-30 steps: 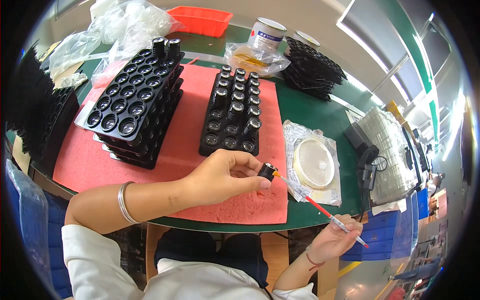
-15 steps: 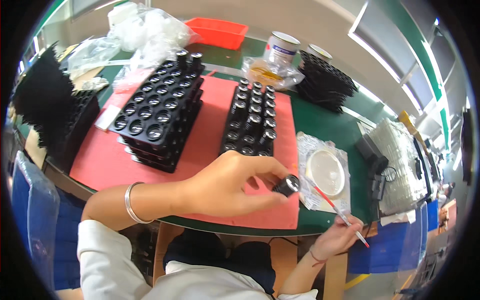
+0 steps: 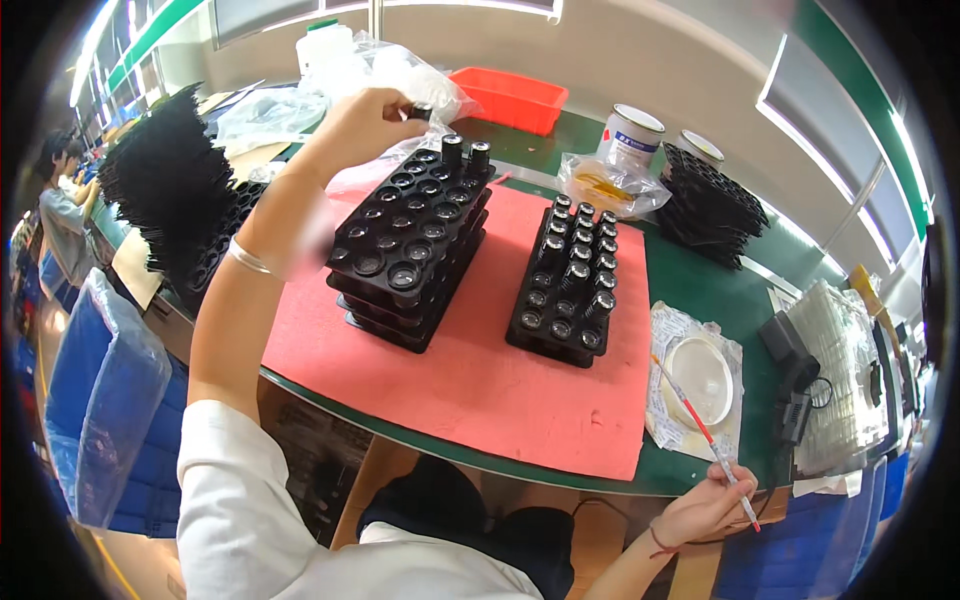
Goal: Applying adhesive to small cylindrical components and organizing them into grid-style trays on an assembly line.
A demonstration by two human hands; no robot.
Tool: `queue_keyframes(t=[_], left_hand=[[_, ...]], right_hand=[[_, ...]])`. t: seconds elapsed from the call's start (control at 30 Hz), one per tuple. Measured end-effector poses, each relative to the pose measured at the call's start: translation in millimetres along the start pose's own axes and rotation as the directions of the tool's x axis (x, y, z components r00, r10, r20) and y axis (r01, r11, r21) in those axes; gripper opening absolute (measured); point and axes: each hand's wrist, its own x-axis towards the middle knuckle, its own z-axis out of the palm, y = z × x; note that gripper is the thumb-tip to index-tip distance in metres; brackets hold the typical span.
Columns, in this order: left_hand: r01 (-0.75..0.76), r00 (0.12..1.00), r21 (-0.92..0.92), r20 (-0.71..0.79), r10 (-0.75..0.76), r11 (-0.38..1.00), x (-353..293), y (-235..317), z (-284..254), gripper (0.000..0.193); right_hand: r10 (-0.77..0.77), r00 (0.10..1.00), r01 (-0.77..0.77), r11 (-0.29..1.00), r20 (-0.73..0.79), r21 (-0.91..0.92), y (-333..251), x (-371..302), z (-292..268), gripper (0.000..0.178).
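My left hand is closed on a small black cylinder, raised over the far left corner of a stack of black trays. Round cups with shiny inserts fill the top tray, and two black cylinders stand up at its far end. To the right lies a second black tray with rows of upright glossy-topped cylinders. Low at the right, my right hand grips a thin red and white brush, its tip pointing at a shallow white dish.
Both tray groups rest on a pink mat. Behind are a red bin, plastic bags, a tin can and stacked black trays. More black trays stand left. Clear trays are piled right.
My left hand has gone from the near middle of the mat to the far end of the left tray stack, carrying the cylinder. The right hand keeps the brush. The view has shifted.
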Motion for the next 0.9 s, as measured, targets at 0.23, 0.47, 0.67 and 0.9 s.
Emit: queue_keyframes(t=[0.23,0.47,0.67,0.9], left_hand=[[0.013,0.986,-0.127,0.167,0.008,0.992,0,-22,20,0.027],[0.054,0.972,-0.092,0.234,-0.031,0.994,1,-13,16,0.026],[0.013,0.973,0.05,0.23,-0.024,0.999,7,-14,18,0.028],[-0.022,0.977,0.157,0.213,-0.012,0.987,10,-12,18,0.03]], right_hand=[[0.007,1.0,-0.006,0.999,0.007,-0.033,0,1,-4,0.033],[-0.009,1.0,0.009,0.999,0.009,-0.036,2,0,-5,0.032],[0.003,1.0,-0.003,1.0,0.005,-0.024,3,-1,-6,0.031],[0.012,0.999,-0.013,0.999,0.033,0.031,5,-2,-8,0.03]])
